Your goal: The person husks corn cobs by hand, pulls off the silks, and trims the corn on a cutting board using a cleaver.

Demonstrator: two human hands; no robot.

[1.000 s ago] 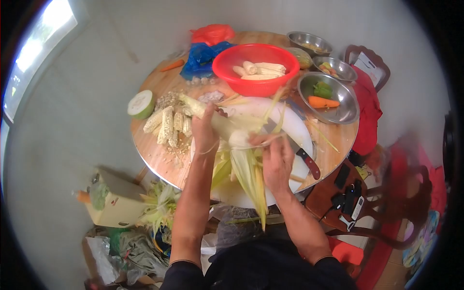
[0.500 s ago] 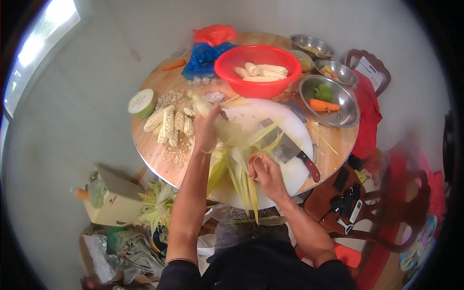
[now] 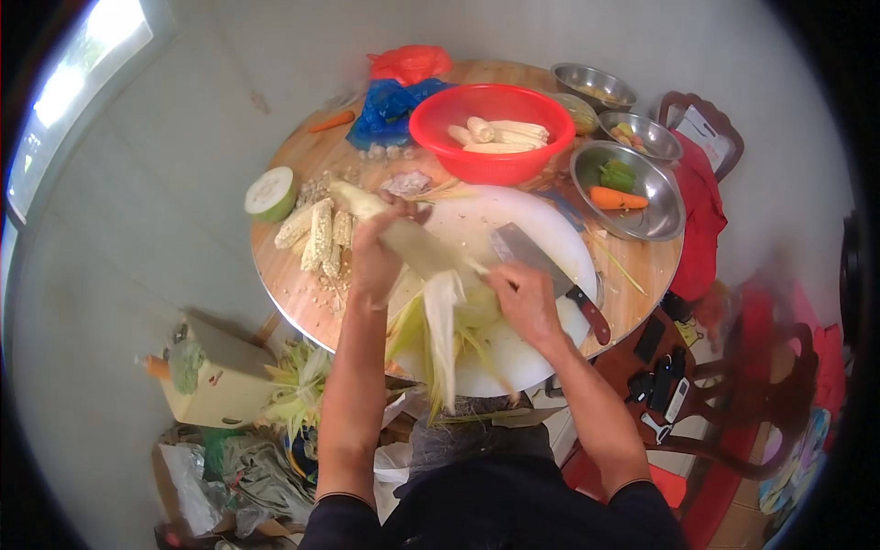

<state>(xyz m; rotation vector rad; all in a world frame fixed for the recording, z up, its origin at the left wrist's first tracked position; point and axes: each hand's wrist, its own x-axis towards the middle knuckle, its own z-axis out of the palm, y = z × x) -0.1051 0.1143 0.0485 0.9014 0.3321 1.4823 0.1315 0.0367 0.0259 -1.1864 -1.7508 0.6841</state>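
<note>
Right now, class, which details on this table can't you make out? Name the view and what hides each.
All in the head view:
- Kernels on the ear of corn in the left hand: motion blur.
- What the right hand grips: its own fingers and blur.
- Contents of the blue bag: crumpled plastic.
- Food in the farthest steel bowl: too small.
- Bottom of the red basin: its near wall and cobs.
</note>
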